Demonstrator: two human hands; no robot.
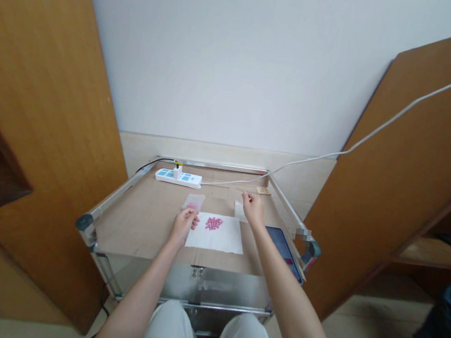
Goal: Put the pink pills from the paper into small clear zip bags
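A small pile of pink beads (214, 224) lies on a white sheet (221, 242) in the middle of the cart top. At the sheet's left edge, my left hand (183, 224) is closed, with a few pink beads (195, 223) at its fingertips. Just beyond it lies a clear bag (196, 199) with more pink beads inside. My right hand (253, 209) is raised beyond the sheet's right side, thumb and fingers pinched together. What the pinch holds is too small to make out. Partly behind this hand is a small white piece (238, 211).
Cardboard (130, 220) covers the metal-railed cart. A power strip (178, 177) lies at the back left, its white cable (306, 161) running up to the right. A dark tablet-like device (281, 248) rests at the right edge. Wooden furniture flanks both sides; another person's leg (441, 333) shows at right.
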